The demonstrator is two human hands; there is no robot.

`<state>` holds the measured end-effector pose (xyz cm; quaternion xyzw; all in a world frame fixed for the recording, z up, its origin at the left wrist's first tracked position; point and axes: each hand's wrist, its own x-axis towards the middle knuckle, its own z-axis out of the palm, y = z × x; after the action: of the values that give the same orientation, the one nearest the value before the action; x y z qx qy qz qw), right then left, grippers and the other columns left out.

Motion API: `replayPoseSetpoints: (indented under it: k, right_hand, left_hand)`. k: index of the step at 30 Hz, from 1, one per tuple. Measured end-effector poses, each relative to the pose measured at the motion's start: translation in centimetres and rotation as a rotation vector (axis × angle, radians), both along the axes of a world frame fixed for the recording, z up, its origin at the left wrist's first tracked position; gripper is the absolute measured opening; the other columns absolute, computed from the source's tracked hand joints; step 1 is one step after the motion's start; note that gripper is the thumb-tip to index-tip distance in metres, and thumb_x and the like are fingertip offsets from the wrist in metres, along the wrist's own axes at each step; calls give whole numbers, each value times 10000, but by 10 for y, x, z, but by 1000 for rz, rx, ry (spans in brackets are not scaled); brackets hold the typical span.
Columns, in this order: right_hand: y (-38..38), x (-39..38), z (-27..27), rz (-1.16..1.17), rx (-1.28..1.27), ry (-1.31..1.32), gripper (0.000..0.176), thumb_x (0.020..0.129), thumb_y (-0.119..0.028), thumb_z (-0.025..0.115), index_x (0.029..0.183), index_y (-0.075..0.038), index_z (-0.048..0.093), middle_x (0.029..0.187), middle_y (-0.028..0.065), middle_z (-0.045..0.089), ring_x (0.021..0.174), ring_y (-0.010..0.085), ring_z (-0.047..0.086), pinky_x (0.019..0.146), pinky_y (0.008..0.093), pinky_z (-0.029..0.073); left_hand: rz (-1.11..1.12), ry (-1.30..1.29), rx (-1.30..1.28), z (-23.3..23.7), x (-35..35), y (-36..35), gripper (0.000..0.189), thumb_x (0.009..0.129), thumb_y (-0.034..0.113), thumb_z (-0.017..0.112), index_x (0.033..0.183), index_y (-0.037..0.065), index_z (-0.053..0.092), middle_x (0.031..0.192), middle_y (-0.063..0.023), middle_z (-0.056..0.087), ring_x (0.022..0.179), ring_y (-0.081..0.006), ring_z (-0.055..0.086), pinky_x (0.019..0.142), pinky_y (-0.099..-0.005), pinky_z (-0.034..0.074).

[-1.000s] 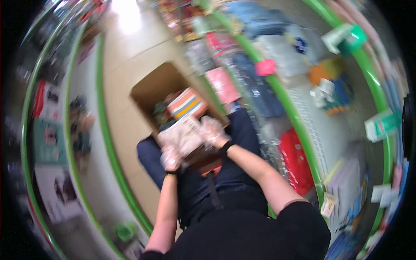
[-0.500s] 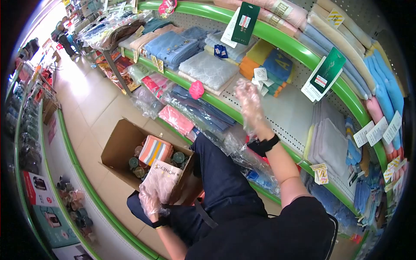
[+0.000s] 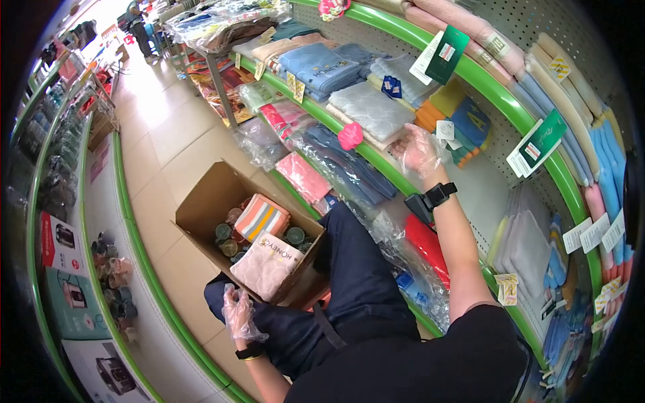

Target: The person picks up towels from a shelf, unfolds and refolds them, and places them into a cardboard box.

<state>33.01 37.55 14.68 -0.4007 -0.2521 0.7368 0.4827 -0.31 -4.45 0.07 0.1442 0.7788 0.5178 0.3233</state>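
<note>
My right hand (image 3: 418, 152), in a clear plastic glove, is at the right front corner of a stack of pale grey-white towels (image 3: 369, 111) on the shelf. Its fingers are loosely bent and apart, right at the towels' edge. Over my knee, my left hand (image 3: 242, 316), gloved the same way, has its fingers slightly curled with nothing in them. A cardboard box (image 3: 208, 201) stands open beside my leg. Inside it lie a pale pink towel (image 3: 265, 265) with "HONEY" lettering, a folded striped towel (image 3: 263, 218) and several round greenish glass-like items (image 3: 228, 247).
Blue towels (image 3: 319, 67) and yellow-blue towels (image 3: 463, 117) share the green-edged shelf (image 3: 497, 54). Grey towels (image 3: 527, 228) stand to the right. Bagged textiles (image 3: 342, 161) fill the lower shelf. Boxed appliances (image 3: 74, 295) line the left shelf. A person (image 3: 139, 33) is far down the aisle.
My left hand has let go of the pale pink towel in the box and drawn back to my knee. My right hand has lowered to the corner of the grey-white towels. The view has shifted.
</note>
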Motion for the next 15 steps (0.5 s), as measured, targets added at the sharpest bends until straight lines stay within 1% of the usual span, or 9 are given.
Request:
replayPoseSetpoints:
  k: [1,2,4,5,7,8,10,14,15]
  right_hand:
    - [-1,-2,1,-48,-9,7,778,815,-273,600,1368,47,157,1271,215,349,1171,320,381,1035,412,299]
    - [4,0,-3,-48,-8,8,778,815,-273,600,1368,47,157,1271,215,349,1171,320,381,1035,412,299]
    - [15,7,-14,-70,263,-164,520,829,-232,580,1229,10,352,1152,195,463,1102,313,458,986,393,369]
    - [19,7,-16,-75,264,-167,520,829,-232,580,1229,10,352,1152,195,463,1102,313,458,986,393,369]
    - [23,6,-19,-263,297,-146,336,840,-199,552,1082,-5,424,1036,176,519,1016,307,510,942,384,416]
    - [16,4,-8,-267,299,-149,336,840,-199,552,1082,-5,424,1036,176,519,1016,307,510,942,384,416]
    - [-1,3,16,71,22,266,385,843,-204,541,1107,39,401,1040,194,504,999,316,500,950,404,409]
    - [5,1,27,39,-102,308,399,849,-210,526,1093,73,387,1019,203,503,972,327,502,952,430,406]
    - [15,8,24,43,-190,344,402,847,-202,534,1093,76,382,1011,207,502,945,326,511,920,428,430]
  left_hand:
    - [23,-91,11,3,2,-2,443,855,160,596,1236,-14,452,952,-77,574,659,-99,545,565,-238,458]
    - [36,-114,22,1,2,-3,434,856,151,596,1234,-1,446,907,-55,548,616,-78,517,533,-226,443]
    - [39,-124,42,-5,2,-6,440,855,151,599,1239,1,443,934,-61,553,619,-80,519,535,-225,443]
    - [44,-136,61,-6,3,-5,447,854,150,602,1244,3,440,960,-66,559,623,-82,522,536,-224,443]
    - [17,-143,60,-6,4,-1,451,855,151,600,1249,6,437,996,-76,562,637,-84,527,540,-222,441]
    - [-3,-146,58,-4,5,1,454,856,152,599,1254,9,433,1031,-87,566,650,-86,532,543,-221,440]
    - [-32,-175,93,-1,7,6,458,856,149,596,1259,9,430,1064,-99,564,671,-93,539,552,-223,446]
    - [-88,-156,126,-6,5,11,472,856,137,589,1275,8,414,1103,-118,560,724,-114,558,588,-229,467]
    - [-86,-153,134,-12,2,11,472,856,137,589,1275,8,414,1103,-118,560,724,-114,558,588,-229,467]
